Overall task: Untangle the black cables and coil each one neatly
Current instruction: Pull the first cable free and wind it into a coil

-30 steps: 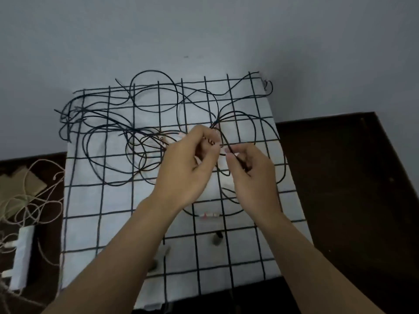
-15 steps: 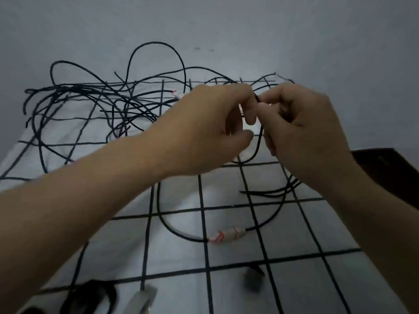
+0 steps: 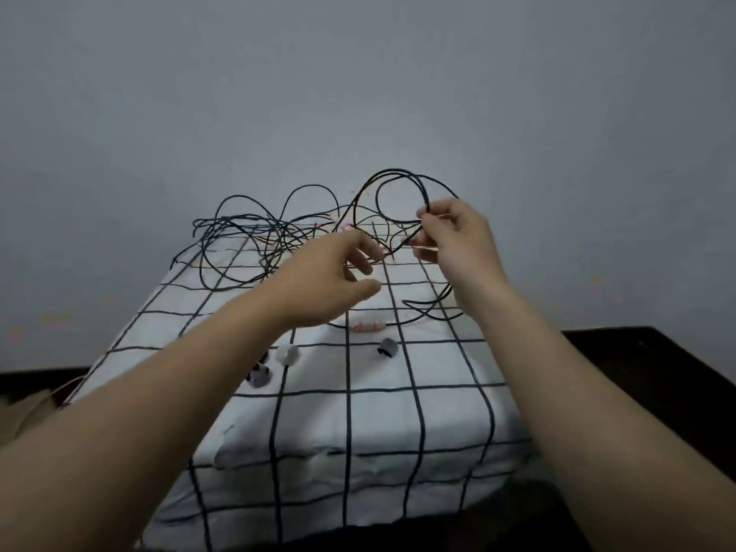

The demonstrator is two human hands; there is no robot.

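My right hand [image 3: 458, 241] pinching raised thin black cable loops [image 3: 392, 193], my left hand [image 3: 330, 280] open, empty, tangle at ten o'clock, small grey clips [image 3: 387, 347] on white grid-patterned cloth [image 3: 358, 424].

Bare forearms [image 3: 167, 400] — no sleeves.

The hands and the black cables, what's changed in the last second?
The hands have come apart. The right hand has lifted, pinching a few loops of black cable above the table. The left hand has let go and opened, fingers spread low over the tangle. The rest of the tangle stays at the far end of the checked cloth, and the taped joint stays on the cloth.
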